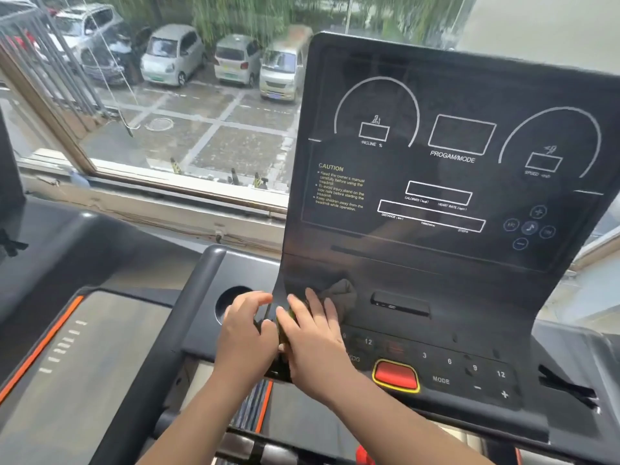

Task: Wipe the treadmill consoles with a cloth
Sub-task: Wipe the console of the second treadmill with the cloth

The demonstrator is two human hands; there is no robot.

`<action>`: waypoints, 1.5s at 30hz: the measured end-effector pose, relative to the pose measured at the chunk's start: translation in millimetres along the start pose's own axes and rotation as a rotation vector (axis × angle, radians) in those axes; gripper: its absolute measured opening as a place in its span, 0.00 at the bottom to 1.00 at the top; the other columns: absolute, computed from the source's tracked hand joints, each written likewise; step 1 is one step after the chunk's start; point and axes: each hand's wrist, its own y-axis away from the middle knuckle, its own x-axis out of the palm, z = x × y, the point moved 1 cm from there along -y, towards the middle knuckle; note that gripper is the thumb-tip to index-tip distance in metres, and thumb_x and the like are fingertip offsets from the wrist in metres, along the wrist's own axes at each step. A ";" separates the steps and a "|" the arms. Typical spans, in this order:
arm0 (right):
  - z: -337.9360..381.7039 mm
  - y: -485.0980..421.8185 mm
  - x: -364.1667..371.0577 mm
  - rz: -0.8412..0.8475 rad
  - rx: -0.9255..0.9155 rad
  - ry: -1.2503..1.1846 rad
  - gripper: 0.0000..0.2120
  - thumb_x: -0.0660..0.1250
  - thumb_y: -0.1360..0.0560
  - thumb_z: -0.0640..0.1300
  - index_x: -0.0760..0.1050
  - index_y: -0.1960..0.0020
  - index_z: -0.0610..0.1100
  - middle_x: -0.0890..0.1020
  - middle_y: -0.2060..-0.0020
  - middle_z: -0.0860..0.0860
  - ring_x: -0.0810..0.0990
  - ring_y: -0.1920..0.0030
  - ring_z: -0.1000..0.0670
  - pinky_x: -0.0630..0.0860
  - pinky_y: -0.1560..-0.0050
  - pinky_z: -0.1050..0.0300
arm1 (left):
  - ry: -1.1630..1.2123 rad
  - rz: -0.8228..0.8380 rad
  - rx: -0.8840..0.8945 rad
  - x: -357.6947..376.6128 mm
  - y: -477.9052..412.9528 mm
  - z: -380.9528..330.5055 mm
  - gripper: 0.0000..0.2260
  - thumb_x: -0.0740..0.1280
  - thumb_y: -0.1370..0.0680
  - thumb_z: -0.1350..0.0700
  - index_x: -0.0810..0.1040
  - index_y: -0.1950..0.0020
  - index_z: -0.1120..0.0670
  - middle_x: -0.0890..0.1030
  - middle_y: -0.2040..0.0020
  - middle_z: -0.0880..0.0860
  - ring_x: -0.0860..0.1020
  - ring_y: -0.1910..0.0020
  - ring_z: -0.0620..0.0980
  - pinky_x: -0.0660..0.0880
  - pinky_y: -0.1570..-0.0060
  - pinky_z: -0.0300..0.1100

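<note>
Glossy black curved console with white dial outlines. A crumpled grey-brown cloth sits at its lower left, pressed by the right hand, fingers flat and straight. The left hand curls round the console's left edge.

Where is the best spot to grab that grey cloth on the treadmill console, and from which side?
Take the bunched fold of the cloth that sticks up past the fingertips of the right hand; the rest lies pressed flat under that hand on the console. Probably come from above and the right, where nothing blocks it.
</note>
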 end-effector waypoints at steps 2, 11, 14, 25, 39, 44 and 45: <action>-4.2 -3.5 -3.3 0.005 -0.007 0.009 0.30 0.66 0.20 0.49 0.62 0.21 0.48 0.59 0.18 0.46 0.50 0.17 0.39 0.34 0.23 0.42 | -0.027 0.003 -0.008 3.9 -3.9 2.1 0.18 0.66 0.25 0.65 0.79 0.38 0.49 0.78 0.37 0.46 0.74 0.35 0.50 0.72 0.33 0.50; -41.7 35.2 -18.5 -0.150 0.181 0.241 0.19 0.70 0.31 0.64 0.75 0.53 0.50 0.77 0.55 0.48 0.77 0.55 0.42 0.74 0.59 0.47 | -0.163 0.091 0.084 16.5 -16.3 1.8 0.19 0.65 0.22 0.64 0.84 0.35 0.51 0.84 0.38 0.50 0.80 0.38 0.50 0.74 0.37 0.43; -32.8 33.3 -10.4 -0.167 0.216 0.277 0.16 0.75 0.32 0.57 0.74 0.56 0.48 0.77 0.58 0.47 0.77 0.58 0.42 0.72 0.64 0.49 | -0.115 0.043 0.074 10.0 -18.7 12.4 0.19 0.65 0.22 0.68 0.82 0.33 0.55 0.83 0.36 0.52 0.79 0.36 0.50 0.72 0.34 0.38; 1.3 -40.6 11.6 -0.303 0.238 0.234 0.11 0.74 0.28 0.49 0.72 0.58 0.46 0.75 0.58 0.45 0.74 0.58 0.39 0.71 0.60 0.47 | 0.075 0.182 0.029 -12.1 -30.7 45.9 0.17 0.66 0.21 0.67 0.84 0.37 0.52 0.84 0.42 0.44 0.80 0.41 0.39 0.73 0.38 0.30; -28.1 26.8 8.7 -0.203 0.177 0.177 0.15 0.63 0.26 0.61 0.75 0.55 0.49 0.76 0.57 0.49 0.77 0.56 0.43 0.74 0.61 0.50 | 0.063 0.031 0.127 1.0 -18.9 50.3 0.16 0.66 0.26 0.66 0.85 0.49 0.46 0.83 0.46 0.38 0.81 0.45 0.40 0.79 0.44 0.38; -17.3 -19.8 13.5 -0.288 0.423 0.189 0.16 0.68 0.26 0.57 0.78 0.49 0.44 0.75 0.55 0.44 0.75 0.55 0.39 0.74 0.57 0.46 | 0.134 0.070 0.110 -3.6 -20.3 51.1 0.15 0.69 0.24 0.67 0.85 0.48 0.47 0.84 0.46 0.39 0.82 0.45 0.40 0.80 0.42 0.38; -14.0 -23.1 11.7 -0.254 0.442 0.190 0.17 0.67 0.24 0.58 0.78 0.46 0.45 0.75 0.53 0.45 0.75 0.53 0.40 0.74 0.55 0.46 | 0.136 0.078 0.115 -4.5 -20.4 50.4 0.15 0.69 0.24 0.67 0.85 0.48 0.48 0.84 0.46 0.39 0.82 0.45 0.39 0.80 0.42 0.38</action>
